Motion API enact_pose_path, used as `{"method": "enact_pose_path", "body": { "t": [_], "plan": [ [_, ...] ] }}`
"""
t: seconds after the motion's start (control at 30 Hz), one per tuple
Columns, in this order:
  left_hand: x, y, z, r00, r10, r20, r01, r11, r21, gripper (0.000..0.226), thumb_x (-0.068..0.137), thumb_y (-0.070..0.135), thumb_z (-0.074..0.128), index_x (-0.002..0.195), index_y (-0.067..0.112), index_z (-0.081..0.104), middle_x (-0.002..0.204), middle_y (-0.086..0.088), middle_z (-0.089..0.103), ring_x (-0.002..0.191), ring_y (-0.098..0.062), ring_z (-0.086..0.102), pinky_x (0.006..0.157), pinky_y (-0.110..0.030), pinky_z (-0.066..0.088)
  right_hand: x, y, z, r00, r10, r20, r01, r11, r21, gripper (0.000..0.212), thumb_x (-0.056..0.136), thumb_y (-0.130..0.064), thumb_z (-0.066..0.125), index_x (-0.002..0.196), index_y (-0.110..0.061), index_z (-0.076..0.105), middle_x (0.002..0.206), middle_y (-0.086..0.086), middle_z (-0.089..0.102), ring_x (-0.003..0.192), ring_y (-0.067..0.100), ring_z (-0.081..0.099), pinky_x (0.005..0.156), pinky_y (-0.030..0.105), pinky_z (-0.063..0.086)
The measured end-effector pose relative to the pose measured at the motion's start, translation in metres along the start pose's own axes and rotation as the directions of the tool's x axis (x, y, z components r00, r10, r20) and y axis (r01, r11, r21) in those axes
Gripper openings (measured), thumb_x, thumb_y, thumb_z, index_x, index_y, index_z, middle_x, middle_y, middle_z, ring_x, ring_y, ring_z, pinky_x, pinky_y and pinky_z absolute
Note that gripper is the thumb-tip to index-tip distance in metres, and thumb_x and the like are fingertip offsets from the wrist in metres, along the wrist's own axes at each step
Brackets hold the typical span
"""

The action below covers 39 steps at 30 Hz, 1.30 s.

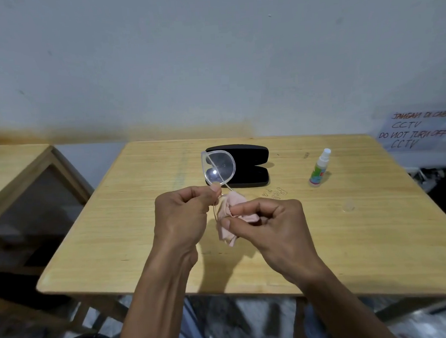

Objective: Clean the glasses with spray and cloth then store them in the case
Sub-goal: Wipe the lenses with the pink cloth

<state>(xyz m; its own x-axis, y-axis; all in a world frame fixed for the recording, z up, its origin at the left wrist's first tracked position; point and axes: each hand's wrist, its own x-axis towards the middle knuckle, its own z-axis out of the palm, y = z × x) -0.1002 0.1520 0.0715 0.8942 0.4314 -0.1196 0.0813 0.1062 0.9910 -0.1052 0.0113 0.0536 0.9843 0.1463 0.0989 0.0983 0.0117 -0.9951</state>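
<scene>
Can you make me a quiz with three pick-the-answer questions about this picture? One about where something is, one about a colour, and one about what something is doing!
1. Where is the spray bottle?
A. Standing on the wooden table, to the right of the black glasses case
B. Inside the case
C. In a hand

2. What colour is the cleaning cloth?
A. Blue
B. Pale pink
C. Black

3. What is happening to the clear-framed glasses?
A. They lie shut in the case
B. They lie flat on the table
C. They are held up above the table

Answers:
1. A: the bottle stands upright on the tabletop, apart from the case.
2. B: the crumpled cloth pinched in the right hand is pale pink.
3. C: the left hand pinches them by the temple arms, and the case lies open behind them.
</scene>
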Motion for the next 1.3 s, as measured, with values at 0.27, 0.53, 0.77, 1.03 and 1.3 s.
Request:
{"method": "enact_pose_path", "body": {
  "t": [0.27,0.53,0.77,1.03,1.3],
  "plan": [
    [0.001,0.005,-0.002,0.998,0.048,0.031,-0.048,0.999,0.01,0.032,0.083,0.016,0.075,0.054,0.009,0.063,0.058,0.001,0.06,0.055,-0.002,0.052,0.065,-0.022,0.037,-0.008,0.006,-0.003,0.995,0.016,-0.103,-0.004,0.994,0.113,0.018,0.075,-0.002,0.083,0.078,-0.019,0.078,0.07,0.005,0.078,0.062,0.016,0.075,0.064,0.019,0.057],
    [-0.002,0.004,-0.001,0.997,0.045,0.069,-0.046,0.999,0.016,0.027,0.08,0.013,0.077,0.056,0.009,0.065,0.062,-0.003,0.066,0.056,-0.003,0.058,0.066,-0.022,0.039,-0.001,0.005,-0.003,0.981,-0.017,-0.192,0.05,0.985,0.166,0.016,0.078,-0.001,0.08,0.082,-0.016,0.078,0.078,0.002,0.08,0.07,0.015,0.075,0.067,0.021,0.058],
    [-0.005,-0.002,0.007,0.999,0.025,0.032,-0.024,0.999,-0.023,0.022,0.077,0.006,0.078,0.059,0.005,0.067,0.051,0.003,0.063,0.046,0.001,0.055,0.05,-0.004,0.042,0.006,0.004,-0.003,0.986,-0.017,-0.166,0.039,0.991,0.129,0.011,0.077,-0.005,0.083,0.085,-0.01,0.079,0.078,0.003,0.08,0.068,0.014,0.074,0.064,0.022,0.055],
    [-0.01,0.004,0.013,1.0,0.03,-0.005,-0.03,0.994,-0.102,0.026,0.081,-0.005,0.07,0.057,0.001,0.063,0.04,0.007,0.057,0.034,-0.001,0.047,0.04,-0.011,0.041,0.005,0.0,0.005,0.996,-0.057,-0.073,0.06,0.997,0.038,0.012,0.075,-0.003,0.084,0.077,-0.012,0.077,0.067,0.002,0.077,0.059,0.008,0.07,0.06,0.021,0.055],
    [-0.003,0.003,0.0,1.0,0.017,-0.016,-0.018,0.998,-0.055,0.028,0.078,0.007,0.078,0.054,0.007,0.064,0.06,-0.003,0.062,0.046,0.0,0.054,0.065,-0.021,0.042,-0.003,0.005,0.001,1.0,-0.027,-0.004,0.027,1.0,0.009,0.019,0.072,-0.001,0.086,0.075,-0.018,0.079,0.064,-0.003,0.075,0.056,0.004,0.065,0.059,0.017,0.051]
  ]
}}
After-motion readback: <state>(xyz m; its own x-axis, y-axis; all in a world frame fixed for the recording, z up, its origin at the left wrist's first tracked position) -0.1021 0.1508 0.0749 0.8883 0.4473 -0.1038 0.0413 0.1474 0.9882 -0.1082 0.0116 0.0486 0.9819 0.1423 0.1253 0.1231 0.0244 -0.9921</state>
